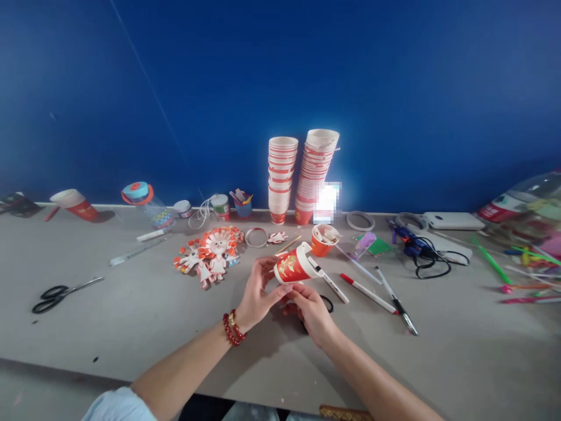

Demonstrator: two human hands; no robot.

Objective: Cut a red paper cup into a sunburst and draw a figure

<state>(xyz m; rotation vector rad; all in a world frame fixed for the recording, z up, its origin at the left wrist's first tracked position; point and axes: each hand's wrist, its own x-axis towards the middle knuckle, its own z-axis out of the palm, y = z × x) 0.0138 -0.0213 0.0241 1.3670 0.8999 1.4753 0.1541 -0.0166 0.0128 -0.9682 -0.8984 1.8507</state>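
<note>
A red and white paper cup with a gold print is tilted on its side in the air, its mouth toward the right. My left hand, with red beads at the wrist, is closed around the cup's base end and underside. The fingers of my right hand are pinched together at the cup's lower side; exactly what they grip there is partly hidden. Black loops like scissor handles show beneath my right hand, mostly covered by it. A white marker lies just right of the cup.
Two tall stacks of paper cups stand against the blue wall. Paper cutout figures lie left of centre, black scissors farther left. A cup of scraps, a red marker and a glue gun are rightward.
</note>
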